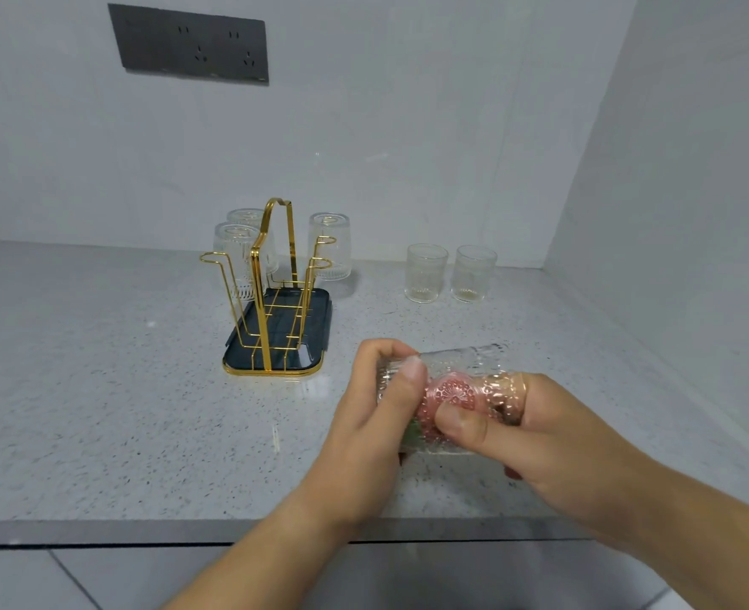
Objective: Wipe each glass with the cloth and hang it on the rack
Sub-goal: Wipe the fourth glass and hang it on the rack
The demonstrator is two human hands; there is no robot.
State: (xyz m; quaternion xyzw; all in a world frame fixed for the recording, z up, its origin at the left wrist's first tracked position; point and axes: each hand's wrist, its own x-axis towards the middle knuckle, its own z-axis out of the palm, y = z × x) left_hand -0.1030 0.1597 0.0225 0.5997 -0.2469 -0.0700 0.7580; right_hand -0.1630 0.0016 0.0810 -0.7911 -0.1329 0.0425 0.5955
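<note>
A clear patterned glass [460, 362] lies on its side in the air above the counter's front right. My left hand [377, 416] grips its left end, thumb on top. My right hand [562, 442] has fingers pushed inside the glass from the right, and its thumb presses on the outside. A pink cloth [452, 396] shows through the glass wall, bunched inside under those fingers. The gold wire rack [271, 275] stands on a dark tray [320, 319] at the centre. Three glasses hang upside down on it: two on the left [237, 253] [246, 217] and one on the right [329, 246].
Two upright glasses [425, 273] [474, 273] stand to the right of the rack near the back wall. The speckled grey counter [100, 389] ends in a front edge just below my wrists. A side wall closes the right. A dark socket panel [192, 44] hangs on the back wall.
</note>
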